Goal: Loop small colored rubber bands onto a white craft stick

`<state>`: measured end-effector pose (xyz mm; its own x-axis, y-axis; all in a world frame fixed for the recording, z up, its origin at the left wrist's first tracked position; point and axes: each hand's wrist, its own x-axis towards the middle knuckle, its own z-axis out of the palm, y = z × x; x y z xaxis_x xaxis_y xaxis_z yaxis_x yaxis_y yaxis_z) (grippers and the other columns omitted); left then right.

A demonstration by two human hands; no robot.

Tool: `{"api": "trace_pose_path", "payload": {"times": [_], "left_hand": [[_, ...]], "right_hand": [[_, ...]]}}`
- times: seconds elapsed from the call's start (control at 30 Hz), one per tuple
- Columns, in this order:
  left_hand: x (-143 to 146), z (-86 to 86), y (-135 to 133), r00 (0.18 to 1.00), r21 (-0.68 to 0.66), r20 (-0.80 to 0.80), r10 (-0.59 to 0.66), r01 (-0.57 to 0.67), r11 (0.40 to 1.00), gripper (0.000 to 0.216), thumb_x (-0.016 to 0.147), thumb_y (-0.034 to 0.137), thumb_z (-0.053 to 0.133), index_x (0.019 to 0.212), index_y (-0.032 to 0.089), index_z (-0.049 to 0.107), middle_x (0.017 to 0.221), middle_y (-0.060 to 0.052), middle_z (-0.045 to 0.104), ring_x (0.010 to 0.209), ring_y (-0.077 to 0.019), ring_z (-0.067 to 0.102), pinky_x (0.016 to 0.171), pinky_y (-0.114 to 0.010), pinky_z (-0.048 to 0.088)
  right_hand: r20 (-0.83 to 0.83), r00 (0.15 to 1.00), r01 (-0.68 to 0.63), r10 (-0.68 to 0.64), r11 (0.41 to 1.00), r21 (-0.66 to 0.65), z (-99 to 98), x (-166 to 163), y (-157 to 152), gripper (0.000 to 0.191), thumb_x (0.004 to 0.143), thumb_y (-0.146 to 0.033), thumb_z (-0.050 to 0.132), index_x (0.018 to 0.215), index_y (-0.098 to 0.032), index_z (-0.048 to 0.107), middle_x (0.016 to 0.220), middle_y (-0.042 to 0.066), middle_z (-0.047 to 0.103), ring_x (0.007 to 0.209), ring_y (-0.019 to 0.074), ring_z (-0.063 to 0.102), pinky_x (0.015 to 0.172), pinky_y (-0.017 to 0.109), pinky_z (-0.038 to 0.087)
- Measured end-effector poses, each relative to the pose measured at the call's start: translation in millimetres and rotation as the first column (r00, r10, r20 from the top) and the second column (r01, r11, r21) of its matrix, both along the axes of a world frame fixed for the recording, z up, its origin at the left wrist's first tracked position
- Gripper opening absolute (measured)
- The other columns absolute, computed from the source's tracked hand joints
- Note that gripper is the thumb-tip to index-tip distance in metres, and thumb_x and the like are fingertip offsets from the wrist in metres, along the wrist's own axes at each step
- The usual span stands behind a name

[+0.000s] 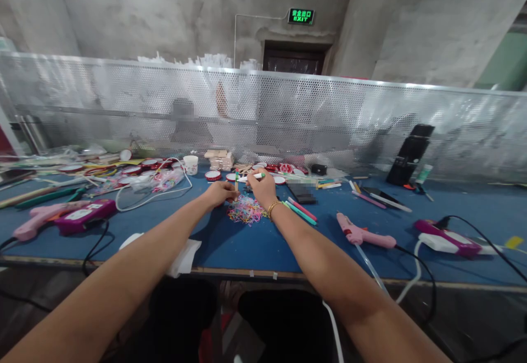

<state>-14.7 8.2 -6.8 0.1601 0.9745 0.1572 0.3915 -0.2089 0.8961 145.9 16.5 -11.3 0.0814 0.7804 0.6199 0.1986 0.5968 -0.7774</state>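
Note:
Both my arms reach forward over a blue table (pixel 255 242). My left hand (pixel 222 191) is closed in a pinch on a thin upright stick (pixel 236 180). My right hand (pixel 262 187), with a gold bracelet at the wrist, is closed around a white marker with a green tip (pixel 254 176) that points left toward the stick. A heap of small coloured rubber bands (pixel 247 210) lies on the table just below both hands.
Pink glue guns (pixel 362 235) (pixel 41 217) with cords lie right and left. Loose pens (pixel 302 210), red round lids (pixel 213 175), a white cup (pixel 190 164), a white cloth (pixel 181 256) and a black holder (pixel 407 161) surround them. A perforated metal screen (pixel 329 121) backs the table.

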Motion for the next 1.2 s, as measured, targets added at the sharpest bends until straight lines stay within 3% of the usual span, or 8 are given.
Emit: {"api": "trace_pose_path", "payload": {"times": [0.4,0.73,1.2], "left_hand": [[-2.7,-2.7,2.9,1.000,-0.049,-0.021,0.018,-0.019,0.999,0.035,0.053,0.041,0.081,0.064,0.013,0.062,0.052,0.000,0.058,0.045,-0.0091,0.053,0.037,-0.018,0.023],[-3.2,-4.4,2.8,1.000,-0.084,0.026,-0.006,0.008,0.996,0.032,0.056,0.037,0.079,0.072,0.014,0.064,0.064,-0.002,0.066,0.052,-0.0106,0.060,0.044,-0.018,0.034],[-2.1,-1.3,-0.4,0.993,-0.104,0.106,-0.050,0.061,0.993,0.037,0.051,0.041,0.081,0.066,0.014,0.060,0.061,-0.002,0.064,0.053,-0.0113,0.058,0.052,-0.023,0.044]], "right_hand": [[0.028,0.999,0.035,-0.035,0.999,0.002,0.7,0.5,-0.1,0.013,0.074,-0.032,0.051,0.070,-0.021,0.057,0.059,-0.004,0.062,0.058,0.0137,0.055,0.061,0.024,0.042],[0.026,0.999,0.027,-0.027,1.000,-0.004,2.3,0.3,-1.9,0.012,0.073,-0.032,0.052,0.069,-0.022,0.056,0.059,-0.004,0.062,0.058,0.0140,0.056,0.060,0.025,0.042],[0.032,0.998,0.050,-0.050,0.999,0.020,1.4,2.2,0.8,0.013,0.073,-0.032,0.051,0.069,-0.021,0.057,0.060,-0.004,0.061,0.058,0.0139,0.055,0.060,0.024,0.042]]}}
